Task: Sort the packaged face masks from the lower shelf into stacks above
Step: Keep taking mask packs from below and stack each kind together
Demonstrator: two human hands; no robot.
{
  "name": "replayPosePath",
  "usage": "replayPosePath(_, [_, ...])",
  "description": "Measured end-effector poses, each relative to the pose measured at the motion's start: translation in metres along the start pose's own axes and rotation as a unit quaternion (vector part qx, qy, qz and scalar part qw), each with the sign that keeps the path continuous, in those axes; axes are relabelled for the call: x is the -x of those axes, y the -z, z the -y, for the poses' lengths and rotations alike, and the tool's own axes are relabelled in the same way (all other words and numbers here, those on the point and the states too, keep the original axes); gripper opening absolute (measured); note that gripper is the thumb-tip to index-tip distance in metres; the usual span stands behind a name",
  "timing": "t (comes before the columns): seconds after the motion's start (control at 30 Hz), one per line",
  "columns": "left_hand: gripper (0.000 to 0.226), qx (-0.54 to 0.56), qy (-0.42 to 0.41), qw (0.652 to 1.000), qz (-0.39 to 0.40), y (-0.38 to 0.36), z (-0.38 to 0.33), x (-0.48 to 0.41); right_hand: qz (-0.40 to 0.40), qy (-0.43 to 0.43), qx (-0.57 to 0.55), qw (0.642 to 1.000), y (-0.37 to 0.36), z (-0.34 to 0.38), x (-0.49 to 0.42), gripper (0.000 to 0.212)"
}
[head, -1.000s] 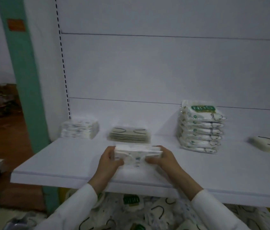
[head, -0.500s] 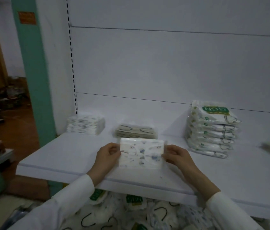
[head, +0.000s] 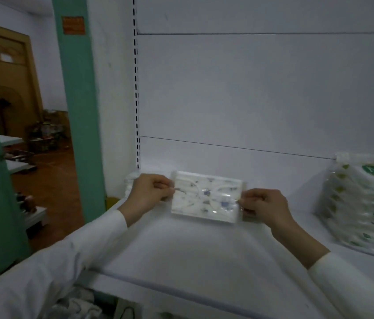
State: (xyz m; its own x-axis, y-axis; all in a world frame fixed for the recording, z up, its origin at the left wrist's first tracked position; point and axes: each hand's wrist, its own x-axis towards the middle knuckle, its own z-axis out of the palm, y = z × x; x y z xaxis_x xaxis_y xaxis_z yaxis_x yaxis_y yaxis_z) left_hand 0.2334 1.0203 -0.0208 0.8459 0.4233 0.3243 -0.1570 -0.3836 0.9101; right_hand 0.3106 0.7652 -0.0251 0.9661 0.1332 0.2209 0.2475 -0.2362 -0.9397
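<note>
I hold a clear packet with a white, blue-patterned face mask [head: 205, 199] upright above the white upper shelf [head: 181, 256]. My left hand [head: 149, 192] pinches its left edge and my right hand [head: 262, 203] pinches its right edge. Behind my left hand, a sliver of the white patterned stack [head: 129, 180] shows at the shelf's back left corner. A tall stack of green-labelled mask packets [head: 363, 203] stands at the right edge. Loose packets on the lower shelf [head: 78, 305] show below the shelf's front lip.
The shelf's white back panel [head: 250, 100] rises behind the packet. A teal post [head: 78, 100] stands left of the shelving. Beyond it are a wooden door [head: 9, 77], brown floor and clutter.
The packet has risen and moved toward the back left of the shelf, held by both hands. My view has swung left and closer; the tan stack and the far right stack have dropped out of sight.
</note>
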Motion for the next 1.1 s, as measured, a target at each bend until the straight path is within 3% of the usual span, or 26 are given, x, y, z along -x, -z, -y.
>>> replayPosePath(0.17, [0.02, -0.01, -0.012, 0.998, -0.057, 0.057, 0.021, -0.087, -0.014, -0.029, -0.044, 0.999, -0.089, 0.027, -0.064, 0.014])
replayPosePath(0.27, [0.026, -0.021, -0.007, 0.998, -0.054, 0.079, 0.037, -0.13, -0.024, -0.055, -0.048, 0.997, -0.133, 0.034, -0.096, 0.017])
replayPosePath(0.4, [0.016, -0.063, 0.022, 0.997, -0.032, 0.09, 0.065, -0.163, -0.02, -0.104, -0.02, 0.994, -0.171, 0.033, -0.124, 0.025])
replayPosePath(0.53, [0.01, -0.114, 0.047, 0.992, -0.013, 0.09, 0.086, -0.176, -0.013, -0.093, 0.064, 0.994, -0.188, 0.025, -0.135, 0.012])
replayPosePath(0.73, [0.001, -0.174, 0.077, 0.981, 0.047, 0.095, 0.093, -0.185, 0.015, -0.118, 0.11, 0.987, -0.194, 0.025, -0.135, 0.01])
replayPosePath(1.1, [0.012, -0.201, 0.071, 0.974, 0.071, 0.097, 0.092, -0.188, 0.036, -0.133, 0.101, 0.985, -0.196, 0.022, -0.132, 0.013])
